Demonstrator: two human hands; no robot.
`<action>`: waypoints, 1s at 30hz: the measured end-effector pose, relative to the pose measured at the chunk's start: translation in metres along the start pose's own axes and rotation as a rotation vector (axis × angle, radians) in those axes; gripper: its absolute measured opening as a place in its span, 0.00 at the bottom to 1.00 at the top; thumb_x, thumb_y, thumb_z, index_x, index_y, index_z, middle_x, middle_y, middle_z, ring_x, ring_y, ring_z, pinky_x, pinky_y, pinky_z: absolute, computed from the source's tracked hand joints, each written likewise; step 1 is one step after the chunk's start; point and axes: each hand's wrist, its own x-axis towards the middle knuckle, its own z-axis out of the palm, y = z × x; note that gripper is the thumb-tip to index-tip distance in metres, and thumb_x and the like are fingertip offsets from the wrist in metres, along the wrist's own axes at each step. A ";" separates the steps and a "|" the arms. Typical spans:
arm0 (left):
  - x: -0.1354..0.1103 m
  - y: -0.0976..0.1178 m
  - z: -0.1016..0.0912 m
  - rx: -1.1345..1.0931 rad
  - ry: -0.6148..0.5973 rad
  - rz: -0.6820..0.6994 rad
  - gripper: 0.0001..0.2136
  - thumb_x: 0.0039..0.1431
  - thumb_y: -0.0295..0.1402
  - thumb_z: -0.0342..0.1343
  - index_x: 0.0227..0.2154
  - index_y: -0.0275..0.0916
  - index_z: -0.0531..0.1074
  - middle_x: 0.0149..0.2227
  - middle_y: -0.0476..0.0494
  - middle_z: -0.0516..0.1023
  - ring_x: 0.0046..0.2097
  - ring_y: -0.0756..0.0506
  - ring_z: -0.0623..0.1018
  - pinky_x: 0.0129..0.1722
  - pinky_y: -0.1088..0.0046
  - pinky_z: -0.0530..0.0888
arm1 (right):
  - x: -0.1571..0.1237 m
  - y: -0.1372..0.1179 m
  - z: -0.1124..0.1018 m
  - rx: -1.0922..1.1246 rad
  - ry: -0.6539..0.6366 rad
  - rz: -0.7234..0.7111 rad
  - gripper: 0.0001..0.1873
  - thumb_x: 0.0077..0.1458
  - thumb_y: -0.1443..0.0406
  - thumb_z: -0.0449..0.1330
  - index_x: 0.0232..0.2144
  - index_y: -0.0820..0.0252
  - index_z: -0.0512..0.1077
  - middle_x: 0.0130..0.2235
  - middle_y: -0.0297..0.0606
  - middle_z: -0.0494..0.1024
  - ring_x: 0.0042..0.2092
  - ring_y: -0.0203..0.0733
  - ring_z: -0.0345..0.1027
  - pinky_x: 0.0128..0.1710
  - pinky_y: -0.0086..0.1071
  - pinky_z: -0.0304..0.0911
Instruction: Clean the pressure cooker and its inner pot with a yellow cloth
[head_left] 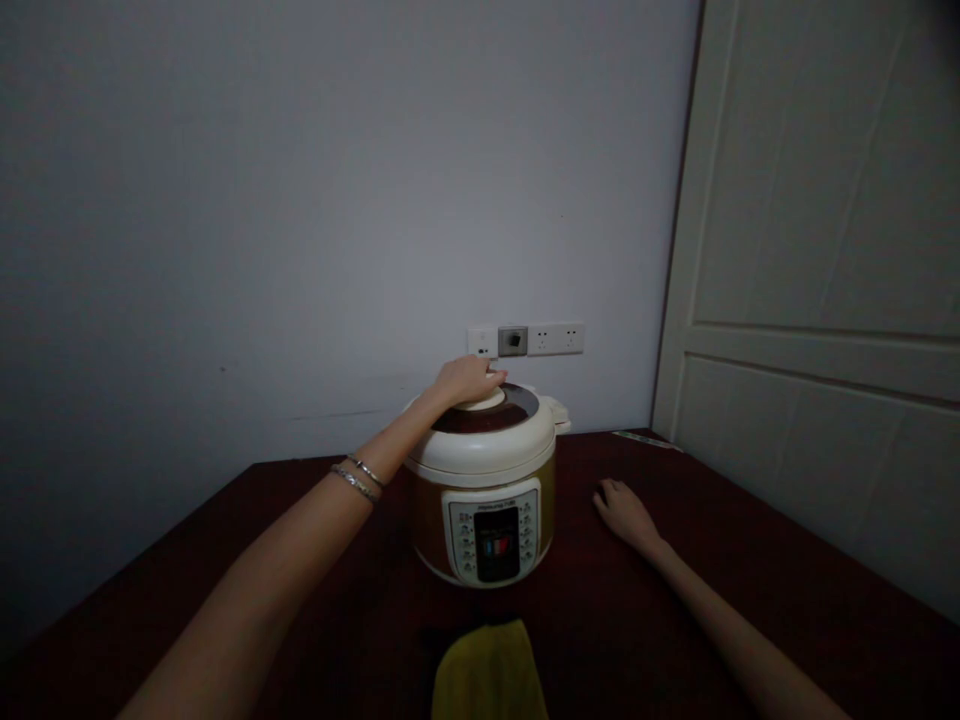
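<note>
An electric pressure cooker point(484, 460) with a white lid, a gold body and a button panel stands upright on the dark red table. My left hand point(465, 380), with bracelets at the wrist, is closed over the knob on top of the lid; most of the knob is hidden beneath it. To the right of the cooker, my right hand point(624, 512) lies on the table, apart from the cooker and holding nothing visible. Its fingers are loosely bent and small in the dim light. In front of the cooker is a yellow, cloth-like item point(491, 672), cut off by the lower edge.
Wall sockets point(555, 339) and a grey switch plate point(513, 341) sit on the pale wall behind the cooker. A panelled white door point(817, 300) rises at the right. Near the table's back right corner lies a thin, light strip point(646, 440). The dark table point(360, 600) reaches the wall.
</note>
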 end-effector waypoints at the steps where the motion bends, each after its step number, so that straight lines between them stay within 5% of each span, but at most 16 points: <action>1: 0.000 0.000 0.000 0.006 0.003 -0.005 0.29 0.59 0.52 0.36 0.42 0.36 0.75 0.44 0.33 0.78 0.43 0.40 0.76 0.40 0.66 0.70 | 0.000 0.000 0.000 -0.003 0.000 -0.004 0.20 0.59 0.65 0.47 0.46 0.74 0.69 0.49 0.57 0.72 0.52 0.51 0.65 0.54 0.37 0.54; 30: 0.004 -0.003 -0.004 0.015 0.019 0.076 0.24 0.57 0.48 0.39 0.34 0.35 0.76 0.38 0.33 0.79 0.39 0.40 0.77 0.35 0.69 0.68 | -0.001 0.003 0.006 0.003 0.028 -0.040 0.21 0.59 0.66 0.45 0.46 0.74 0.71 0.51 0.57 0.72 0.56 0.51 0.63 0.59 0.40 0.49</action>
